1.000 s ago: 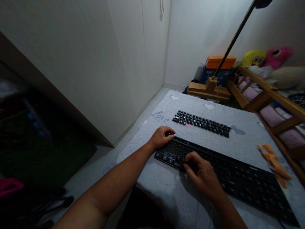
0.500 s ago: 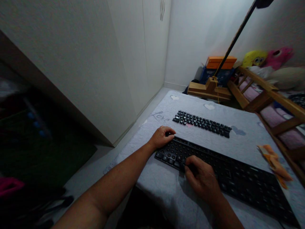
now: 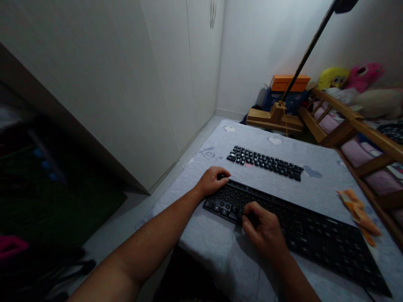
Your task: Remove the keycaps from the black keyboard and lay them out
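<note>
A long black keyboard [image 3: 310,228] lies slantwise on the cloth-covered surface, many of its key positions bare of keycaps. Around its far left corner, my left hand [image 3: 214,181] is closed, thumb on the top edge. My right hand [image 3: 262,228] is pinched low over the keyboard's front rows, beside the few keycaps [image 3: 220,209] still seated at the front left. Whatever sits between those fingertips is too dark and small to name. Beyond the keyboard, loose black keycaps [image 3: 266,162] are laid out in rows on the cloth.
An orange cloth [image 3: 359,212] lies right of the keyboard. A wooden rail [image 3: 362,126] runs along the right side, with plush toys behind. At the back stands a wooden base [image 3: 273,118] with a slanting pole. A tall pale cabinet [image 3: 163,84] borders the left.
The view has shifted slightly. My right hand stays pinched at nearly the same spot over the front keys, and my left hand keeps its hold on the corner.
</note>
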Demonstrator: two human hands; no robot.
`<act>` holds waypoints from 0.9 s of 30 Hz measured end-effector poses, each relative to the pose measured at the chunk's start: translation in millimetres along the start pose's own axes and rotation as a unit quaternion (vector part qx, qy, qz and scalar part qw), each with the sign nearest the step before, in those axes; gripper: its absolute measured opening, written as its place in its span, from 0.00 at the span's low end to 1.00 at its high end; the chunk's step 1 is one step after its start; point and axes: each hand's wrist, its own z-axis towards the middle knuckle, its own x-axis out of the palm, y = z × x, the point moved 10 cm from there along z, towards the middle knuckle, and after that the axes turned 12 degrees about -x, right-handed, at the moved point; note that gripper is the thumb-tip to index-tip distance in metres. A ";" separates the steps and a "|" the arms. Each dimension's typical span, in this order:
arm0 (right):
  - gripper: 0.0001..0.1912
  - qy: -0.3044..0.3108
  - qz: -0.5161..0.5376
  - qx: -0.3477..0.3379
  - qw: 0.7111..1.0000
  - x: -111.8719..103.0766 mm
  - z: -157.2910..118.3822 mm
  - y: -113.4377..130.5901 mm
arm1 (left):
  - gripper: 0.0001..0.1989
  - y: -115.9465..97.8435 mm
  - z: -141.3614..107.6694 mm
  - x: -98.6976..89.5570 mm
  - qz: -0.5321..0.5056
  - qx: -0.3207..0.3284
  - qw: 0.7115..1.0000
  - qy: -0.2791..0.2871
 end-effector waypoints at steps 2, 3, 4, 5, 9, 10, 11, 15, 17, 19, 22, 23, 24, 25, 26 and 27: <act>0.03 0.004 0.007 0.018 1.000 1.1 0.4 -4.3 | 0.09 -1.1 -0.4 0.1 0.002 0.001 1.000 0.002; 0.03 0.007 0.013 0.030 0.999 2.0 0.5 -7.0 | 0.09 -1.3 -0.5 -0.1 0.003 0.000 1.000 0.001; 0.02 0.011 0.019 0.042 0.999 3.0 0.7 -9.7 | 0.09 -1.4 -0.6 -0.3 0.003 -0.001 1.000 0.001; 0.02 0.013 0.025 0.054 0.998 3.7 1.1 -12.6 | 0.09 -1.4 -0.7 -0.4 0.004 -0.003 1.000 0.000; 0.01 0.021 0.053 0.106 0.993 5.7 4.7 -23.7 | 0.09 -0.9 -0.7 0.1 0.004 -0.005 1.000 0.001; 0.01 0.024 0.059 0.114 0.991 6.5 5.8 -25.6 | 0.09 -0.8 -0.5 0.4 0.004 -0.004 1.000 0.002; 0.02 0.029 0.064 0.120 0.990 7.5 6.9 -26.9 | 0.09 -0.7 -0.4 0.5 0.004 -0.002 1.000 0.002; 0.04 0.047 0.065 0.134 0.988 12.0 7.5 -30.8 | 0.09 -1.3 0.4 1.5 0.004 0.007 1.000 0.004; 0.05 0.054 0.063 0.141 0.987 13.9 6.1 -32.6 | 0.09 -1.7 0.6 1.8 0.003 0.009 1.000 0.006; 0.05 0.062 0.056 0.142 0.986 15.1 5.2 -33.2 | 0.09 -1.9 0.5 1.8 0.002 0.007 1.000 0.007; 0.05 0.070 0.035 0.127 0.989 14.8 6.5 -31.8 | 0.09 -1.8 0.0 1.4 0.004 0.004 1.000 0.006; 0.05 0.071 0.027 0.120 0.990 14.3 7.1 -31.1 | 0.09 -1.7 -0.2 1.1 0.004 0.003 1.000 0.006; 0.06 0.070 0.021 0.114 0.991 13.8 7.6 -30.6 | 0.09 -1.7 -0.2 0.8 0.004 0.003 1.000 0.005; 0.06 0.069 0.017 0.109 0.992 13.3 7.8 -30.3 | 0.09 -1.8 -0.3 0.8 0.004 0.003 1.000 0.005; 0.06 0.067 0.014 0.103 0.992 13.1 7.8 -30.1 | 0.09 -2.0 -0.3 0.7 0.005 0.004 1.000 0.005; 0.06 0.066 0.014 0.097 0.993 13.2 7.6 -29.9 | 0.09 -2.2 -0.2 0.8 0.005 0.006 1.000 0.006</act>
